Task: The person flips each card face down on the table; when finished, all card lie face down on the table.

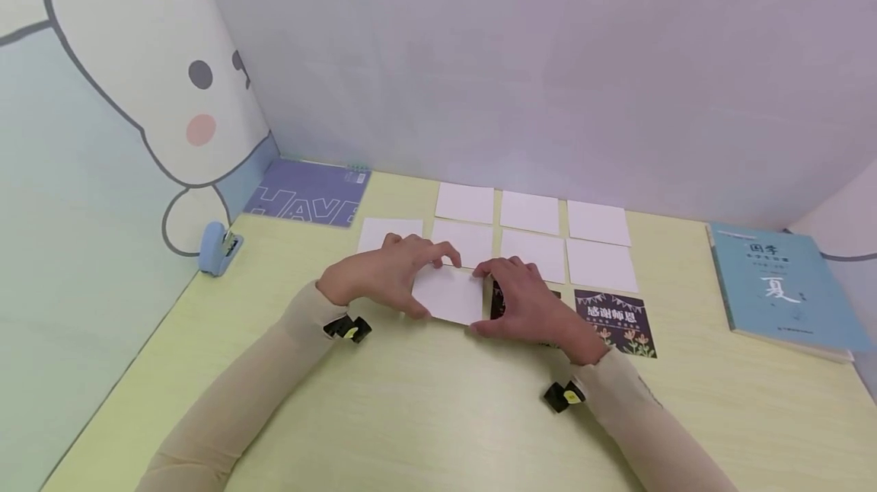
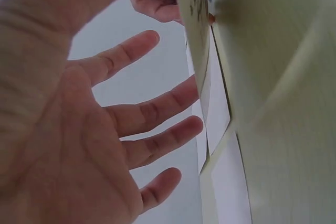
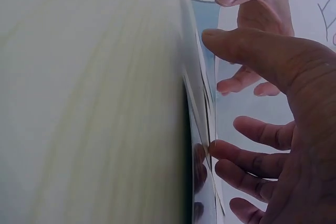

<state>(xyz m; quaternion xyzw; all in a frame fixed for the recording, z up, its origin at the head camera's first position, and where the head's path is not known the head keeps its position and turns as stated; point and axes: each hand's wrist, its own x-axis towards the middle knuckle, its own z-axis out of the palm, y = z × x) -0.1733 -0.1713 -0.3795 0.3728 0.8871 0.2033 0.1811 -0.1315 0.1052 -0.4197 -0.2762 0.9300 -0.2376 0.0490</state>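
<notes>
A white card is between my two hands, lifted a little and tilted, and its printed underside shows in the left wrist view. My left hand holds it at the left side, thumb at the near edge, with the index finger raised off it. At the right side my right hand holds it by the corners, thumb near and fingertips far. Partly under the right hand lies a dark printed card. Another dark card with flowers and Chinese characters lies just right of that hand.
White cards lie in rows behind the hands. At the back left is a purple notebook, with a blue stapler near the left wall. A blue book lies at the right. A pale curtain-like wall bounds the table's back.
</notes>
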